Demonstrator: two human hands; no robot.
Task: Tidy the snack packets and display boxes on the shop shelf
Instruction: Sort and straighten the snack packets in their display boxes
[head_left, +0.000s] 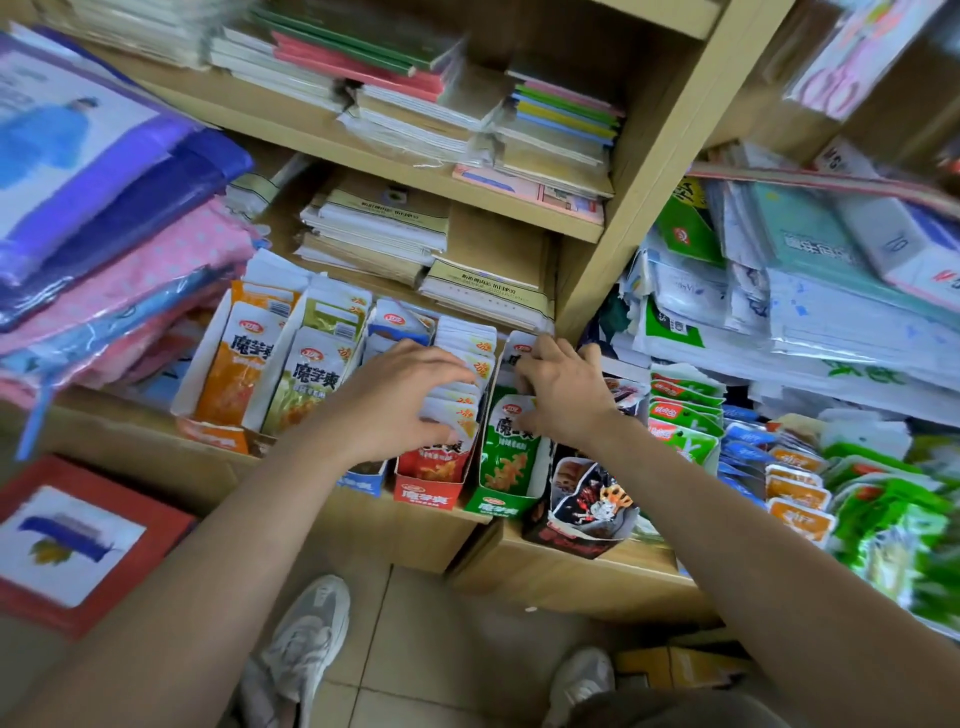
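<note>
Several display boxes of snack packets stand in a row on the low wooden shelf (363, 530): an orange box (234, 384), a yellow-green box (311, 384), a blue box (363, 480), a red box (428, 491), a green box (501, 499) and a dark box (582, 514). My left hand (400, 400) grips the stack of white-backed packets (462, 353) in the red box, fingers curled over their tops and thumb at the front. My right hand (563, 395) holds the packets in the green box (511, 452), fingers hooked over their top edges.
Loose green, blue and orange packets (789, 467) lie piled on the shelf to the right. Stacked notebooks (395, 228) fill the shelves behind and above. Wrapped fabric packs (104, 223) sit at left, a red framed box (78, 540) below. My shoes (306, 639) stand on the tiled floor.
</note>
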